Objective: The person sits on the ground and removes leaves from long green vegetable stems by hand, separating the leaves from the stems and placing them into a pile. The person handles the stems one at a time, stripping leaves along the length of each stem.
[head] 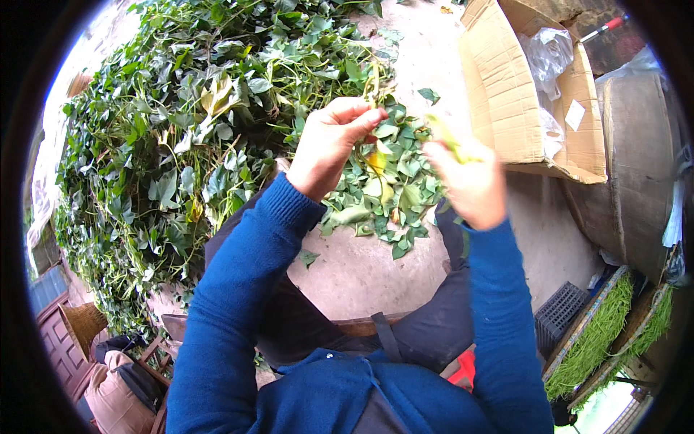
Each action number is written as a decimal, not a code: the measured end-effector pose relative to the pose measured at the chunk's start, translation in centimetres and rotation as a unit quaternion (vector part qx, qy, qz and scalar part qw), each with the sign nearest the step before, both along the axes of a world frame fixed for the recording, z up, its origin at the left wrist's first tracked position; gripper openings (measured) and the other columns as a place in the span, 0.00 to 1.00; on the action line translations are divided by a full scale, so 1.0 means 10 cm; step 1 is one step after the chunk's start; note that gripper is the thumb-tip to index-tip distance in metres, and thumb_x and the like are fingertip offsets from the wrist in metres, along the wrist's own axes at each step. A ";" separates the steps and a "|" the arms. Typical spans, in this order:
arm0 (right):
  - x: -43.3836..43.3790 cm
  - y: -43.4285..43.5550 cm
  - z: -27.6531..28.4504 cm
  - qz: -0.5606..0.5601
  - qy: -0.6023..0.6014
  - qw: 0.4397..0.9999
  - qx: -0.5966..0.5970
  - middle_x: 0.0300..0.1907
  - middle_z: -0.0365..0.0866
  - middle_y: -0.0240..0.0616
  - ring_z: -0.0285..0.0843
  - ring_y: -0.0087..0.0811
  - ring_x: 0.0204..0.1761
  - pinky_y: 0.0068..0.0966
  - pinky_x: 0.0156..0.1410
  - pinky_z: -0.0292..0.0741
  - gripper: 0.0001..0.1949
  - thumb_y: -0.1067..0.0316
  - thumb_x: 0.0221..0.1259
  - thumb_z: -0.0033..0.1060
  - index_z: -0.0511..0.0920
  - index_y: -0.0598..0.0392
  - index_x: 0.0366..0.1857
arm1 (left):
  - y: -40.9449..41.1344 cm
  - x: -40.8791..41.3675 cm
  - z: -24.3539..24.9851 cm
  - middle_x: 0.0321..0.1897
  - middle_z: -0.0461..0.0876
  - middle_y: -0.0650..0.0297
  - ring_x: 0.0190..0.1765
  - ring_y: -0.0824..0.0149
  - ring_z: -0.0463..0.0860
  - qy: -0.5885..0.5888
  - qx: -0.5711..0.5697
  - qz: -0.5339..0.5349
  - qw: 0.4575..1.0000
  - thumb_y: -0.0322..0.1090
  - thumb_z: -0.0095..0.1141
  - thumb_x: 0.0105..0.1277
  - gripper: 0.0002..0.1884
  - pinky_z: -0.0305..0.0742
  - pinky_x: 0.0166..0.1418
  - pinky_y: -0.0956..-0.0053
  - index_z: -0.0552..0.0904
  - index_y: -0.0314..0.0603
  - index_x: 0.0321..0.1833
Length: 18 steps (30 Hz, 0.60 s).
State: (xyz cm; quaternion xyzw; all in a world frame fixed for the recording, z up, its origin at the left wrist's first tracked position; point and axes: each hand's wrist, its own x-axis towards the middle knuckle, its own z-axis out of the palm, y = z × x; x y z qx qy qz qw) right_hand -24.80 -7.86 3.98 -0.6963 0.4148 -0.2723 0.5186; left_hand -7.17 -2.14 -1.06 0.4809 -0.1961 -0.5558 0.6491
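My left hand [339, 138] pinches a green leafy vine stem [375, 81] between thumb and fingers, above the floor. To its right, my right hand [469, 173] is blurred; a yellow-green leaf or stem piece [447, 135] is held at its thumb and fingers. Below and between both hands, a pile of loose green leaves [404, 190], with a few yellow ones, lies on the floor. A large heap of leafy vines [217, 108] spreads at the left and top, close beside my left hand.
An open cardboard box [499, 87] holding clear plastic bags stands at the upper right. Trays of thin green shoots [593, 336] and a dark plastic crate [561, 309] are at the lower right. A woven basket [84, 325] and a cloth-covered chair [116, 390] are at the lower left.
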 end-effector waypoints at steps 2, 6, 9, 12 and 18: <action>-0.38 -0.02 0.29 -0.097 0.093 0.985 -0.104 0.34 0.82 0.31 0.74 0.19 0.34 0.16 0.40 0.71 0.11 0.67 0.59 0.61 0.80 0.62 0.42 | 0.02 0.06 -0.03 0.33 0.84 0.66 0.34 0.76 0.80 -0.019 0.004 0.003 1.000 0.30 0.61 0.60 0.06 0.73 0.39 0.81 0.82 0.37 0.39; -2.31 -0.25 0.34 -0.355 0.236 0.880 -0.209 0.37 0.82 0.32 0.74 0.18 0.37 0.17 0.44 0.72 0.12 0.64 0.62 0.60 0.79 0.60 0.44 | 0.13 0.09 0.07 0.33 0.84 0.66 0.34 0.77 0.79 -0.044 0.016 -0.061 0.997 0.30 0.61 0.60 0.07 0.73 0.40 0.82 0.83 0.36 0.40; -4.14 0.06 0.11 -0.425 0.419 0.753 -0.277 0.34 0.83 0.45 0.79 0.38 0.33 0.33 0.41 0.74 0.17 0.56 0.62 0.58 0.79 0.61 0.42 | 0.18 0.13 0.15 0.38 0.84 0.64 0.39 0.76 0.80 -0.067 0.030 -0.108 0.991 0.32 0.59 0.62 0.09 0.74 0.45 0.80 0.83 0.36 0.42; -5.14 0.72 -0.43 -0.423 0.594 0.642 -0.237 0.35 0.81 0.52 0.78 0.54 0.39 0.42 0.45 0.74 0.19 0.49 0.58 0.55 0.81 0.54 0.42 | 0.29 0.16 0.25 0.39 0.85 0.63 0.41 0.76 0.80 -0.086 0.046 -0.099 0.990 0.32 0.59 0.62 0.09 0.74 0.45 0.80 0.83 0.37 0.43; -5.65 1.26 -1.24 -0.372 0.582 0.720 -0.062 0.51 0.77 0.52 0.76 0.41 0.53 0.35 0.57 0.72 0.35 0.47 0.52 0.64 0.68 0.65 0.57 | 0.15 0.01 0.20 0.35 0.85 0.65 0.37 0.77 0.79 -0.112 -0.003 -0.155 0.982 0.32 0.61 0.60 0.09 0.73 0.44 0.82 0.84 0.35 0.41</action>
